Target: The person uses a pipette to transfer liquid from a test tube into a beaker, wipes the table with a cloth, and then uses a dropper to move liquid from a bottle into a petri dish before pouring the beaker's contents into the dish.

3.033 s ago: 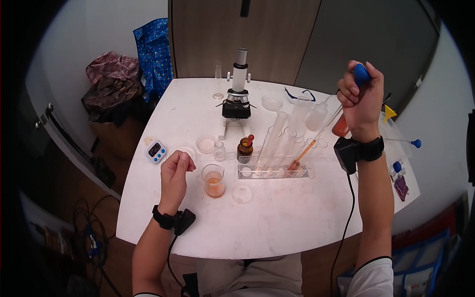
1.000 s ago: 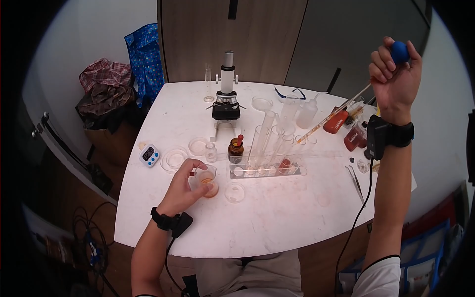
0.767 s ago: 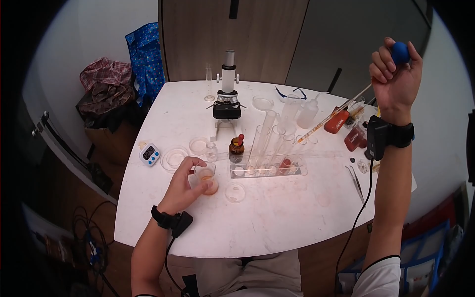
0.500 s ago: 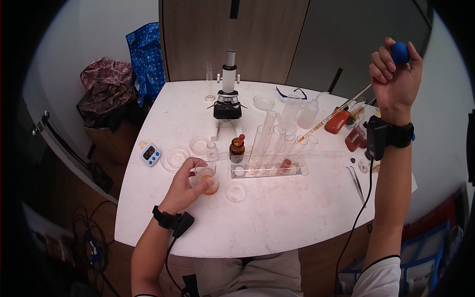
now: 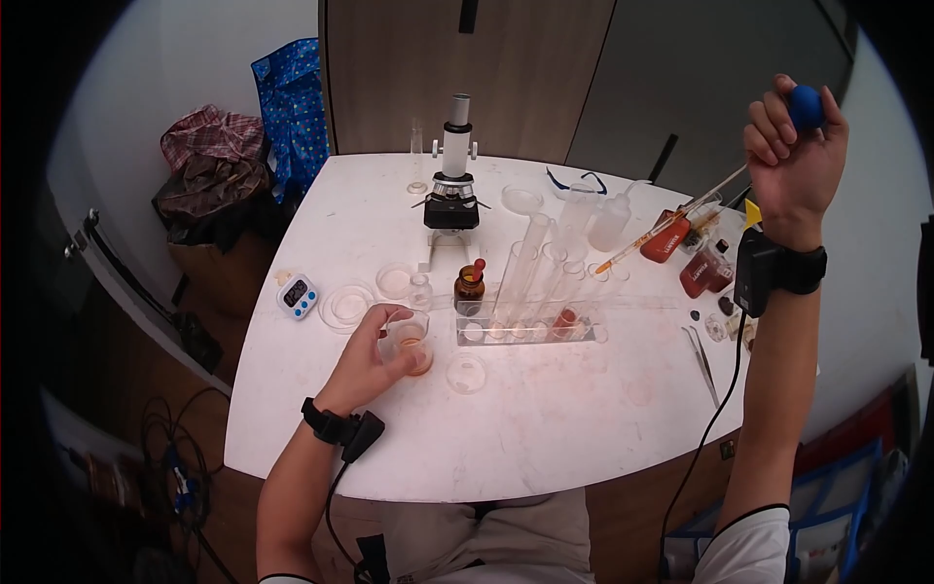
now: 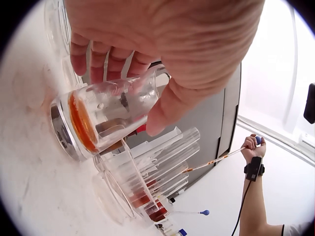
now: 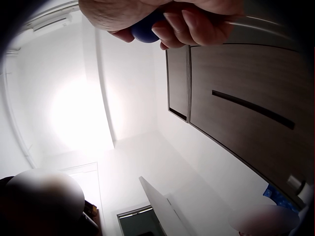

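Thumb and fingers of my left hand (image 5: 358, 365) grip a small glass beaker (image 5: 417, 366) holding orange liquid; in the left wrist view the beaker (image 6: 106, 115) stands near the tabletop, though contact is unclear. High at the right, my right hand (image 5: 800, 180) holds a blue rubber bulb (image 5: 807, 107) on a long glass pipette (image 5: 637, 241). Orange liquid with gaps shows in its lower part, and the tip slants down over the test tubes. Those tubes stand in a clear rack (image 5: 525, 336), one with reddish contents. The right wrist view shows curled fingers against the bulb (image 7: 144, 32).
A brown bottle (image 5: 469, 290) with a red-topped dropper stands behind the rack, and a microscope (image 5: 452, 204) farther back. Petri dishes (image 5: 467, 373) lie around the beaker. A timer (image 5: 297, 296) is at the left, tweezers (image 5: 702, 368) and red-brown bottles (image 5: 664, 238) at the right.
Since three seconds ago, my left hand has moved onto the beaker and taken hold of it. My right hand has risen rightward, lifting the pipette out of the rack area. Lately the view has shifted slightly.
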`<state>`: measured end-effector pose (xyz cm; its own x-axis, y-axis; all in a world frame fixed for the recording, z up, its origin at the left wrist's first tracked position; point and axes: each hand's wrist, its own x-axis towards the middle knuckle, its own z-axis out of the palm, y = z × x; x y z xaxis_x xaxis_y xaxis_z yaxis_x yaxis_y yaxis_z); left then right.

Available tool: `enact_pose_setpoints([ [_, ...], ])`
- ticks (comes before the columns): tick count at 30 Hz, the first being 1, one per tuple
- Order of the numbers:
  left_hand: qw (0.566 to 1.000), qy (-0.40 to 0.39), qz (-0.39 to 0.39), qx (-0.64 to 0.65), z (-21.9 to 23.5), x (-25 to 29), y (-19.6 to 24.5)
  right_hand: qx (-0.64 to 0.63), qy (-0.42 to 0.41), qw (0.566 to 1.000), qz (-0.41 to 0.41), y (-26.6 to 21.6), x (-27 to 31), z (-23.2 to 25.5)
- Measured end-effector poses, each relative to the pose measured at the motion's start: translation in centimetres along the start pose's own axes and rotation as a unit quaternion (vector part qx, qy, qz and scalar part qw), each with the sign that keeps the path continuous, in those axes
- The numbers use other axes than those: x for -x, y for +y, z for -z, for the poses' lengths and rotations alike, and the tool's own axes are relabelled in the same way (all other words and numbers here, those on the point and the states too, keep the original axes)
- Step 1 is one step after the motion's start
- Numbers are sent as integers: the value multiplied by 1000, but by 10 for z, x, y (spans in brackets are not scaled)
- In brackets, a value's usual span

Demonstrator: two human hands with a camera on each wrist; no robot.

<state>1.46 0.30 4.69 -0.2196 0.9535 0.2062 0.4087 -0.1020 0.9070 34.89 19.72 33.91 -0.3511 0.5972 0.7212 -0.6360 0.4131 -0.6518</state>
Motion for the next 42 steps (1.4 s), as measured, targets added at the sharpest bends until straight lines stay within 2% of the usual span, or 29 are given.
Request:
enact_pose_setpoints([
  [8, 1000, 2, 5, -3, 2, 1, 1, 7, 19, 1000, 12, -9, 5, -5],
  [14, 999, -4, 22, 30, 1, 2, 4, 12, -13, 999, 34, -34, 3, 3],
  [17, 999, -25, 9, 37, -2, 4, 9, 0, -80, 995, 58, -63, -3, 19],
  [20, 999, -37, 12, 34, -3, 5, 13, 63, 14, 988, 142, -83, 2, 8],
  [21, 999, -43, 8, 31, -3, 5, 12, -71, -11, 995, 73, -88, 0, -11],
  [24, 998, -48, 7, 26, -2, 6, 11, -94, -32, 990, 97, -94, 10, -29],
  [29, 998, -48, -17, 23, 2, 9, 10, -166, -97, 980, 49, -61, 22, -64],
  [31, 994, -12, -27, 109, 7, 7, 8, -237, -146, 960, -3, -40, 25, -82],
  [32, 994, -9, -26, 109, 9, 4, 4, -240, -148, 960, -4, -30, 25, -80],
  [34, 980, 67, 8, 187, 12, -1, -6, -156, -175, 971, 35, -6, 27, -74],
  [35, 979, 118, 12, 167, 11, -3, 0, -147, -146, 978, 28, 3, 30, -82],
  [36, 978, 122, 13, 166, 12, -4, -4, -150, -149, 977, 27, 14, 31, -88],
  [38, 964, 186, 8, 188, 14, -7, -17, -197, -157, 968, -3, 36, 35, -99],
  [39, 964, 191, 10, 186, 15, -9, -20, -199, -129, 971, -4, 45, 39, -105],
  [42, 955, 227, -31, 189, 16, -10, -22, -219, -138, 966, -30, 68, 42, -107],
])
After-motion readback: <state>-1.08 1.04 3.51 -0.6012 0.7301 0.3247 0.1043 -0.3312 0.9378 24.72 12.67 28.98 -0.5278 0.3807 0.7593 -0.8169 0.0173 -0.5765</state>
